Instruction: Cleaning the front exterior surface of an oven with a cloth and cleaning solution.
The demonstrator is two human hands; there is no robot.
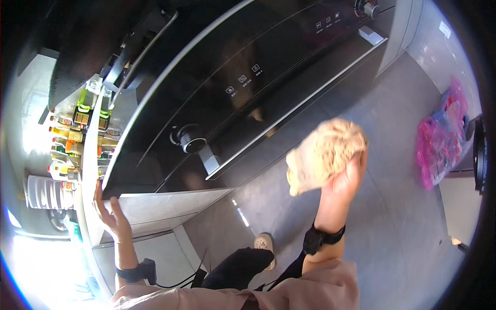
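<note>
My right hand (347, 174) grips a crumpled tan cloth (325, 155), raised over the floor in front of a black glass-fronted cooker (232, 100). The cloth is bunched in folds and hides part of my fingers. At the cooker's lower left corner, my left hand (112, 221) rests with fingers straight and thumb apart. Its fingertips touch the edge beside the white countertop (91, 155), and it holds nothing. The cooker front bears a round knob (190, 139) near each end and a long metal bar handle (298, 108).
Several bottles (69, 133) and stacked translucent containers (46, 192) stand on the counter at left. A pink plastic bag (443, 135) lies at right beside a pale cabinet (461, 205). Below is grey floor (391, 232), with my shoe (264, 242) on it.
</note>
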